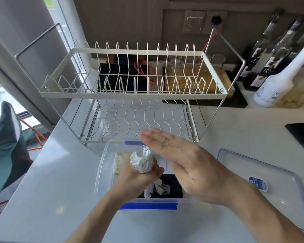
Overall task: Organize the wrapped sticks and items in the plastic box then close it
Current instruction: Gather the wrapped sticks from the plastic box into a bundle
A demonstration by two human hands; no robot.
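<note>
- White bench (218, 137) runs beneath a window, with a two-tier wire dish rack (130, 81) standing at its back and several bottles (277, 71) off to the right.
- A clear plastic box (102, 165) with blue clips sits just in front of the rack, uncovered.
- Its lid (277, 174) lies flat on the bench just to the right of the box.
- The left hand (139, 174) is curled around a bundle of white wrapped sticks (142, 162), holding them upright over the box.
- The right hand (181, 158) is flat, fingers straight and together, hovering just beside the bundle's top and gripping nothing.
- More white wrapped pieces (156, 189) lie on a dark item (174, 185) in the box; a pale packet (120, 160) sits at the left.
</note>
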